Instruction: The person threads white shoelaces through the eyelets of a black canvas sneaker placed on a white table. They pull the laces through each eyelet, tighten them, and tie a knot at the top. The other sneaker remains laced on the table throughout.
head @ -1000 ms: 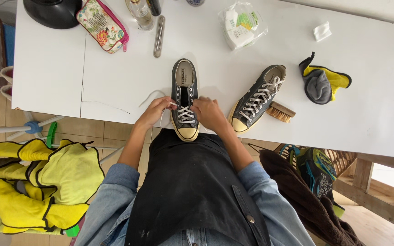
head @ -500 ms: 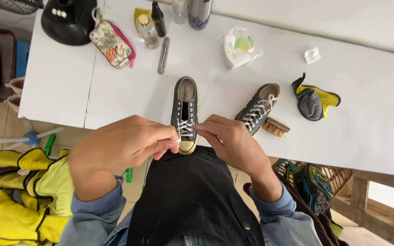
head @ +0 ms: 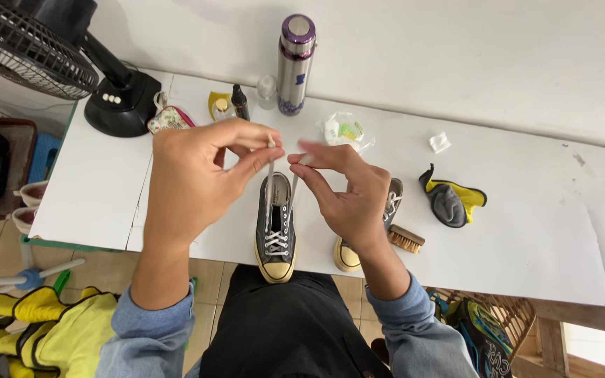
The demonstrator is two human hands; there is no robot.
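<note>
1. You work in bright, even daylight; the white rectangular table reflects it without harsh glare.
2. Shadows are soft and short, faint beside the tall steel flask with a purple cap.
3. Your right hand shows motion blur at its fingertips.
4. Far from the flask, the frame's edges bend slightly.

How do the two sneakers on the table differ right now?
The near sneaker lies in plain view between the hands; the other sneaker is mostly hidden behind the right hand. The near sneaker's lace ends are pulled up, one pinched by the left hand, one by the right; the other sneaker's laces lie untouched. A brush lies beside the other sneaker only. Both are dark with cream toe caps.
</note>
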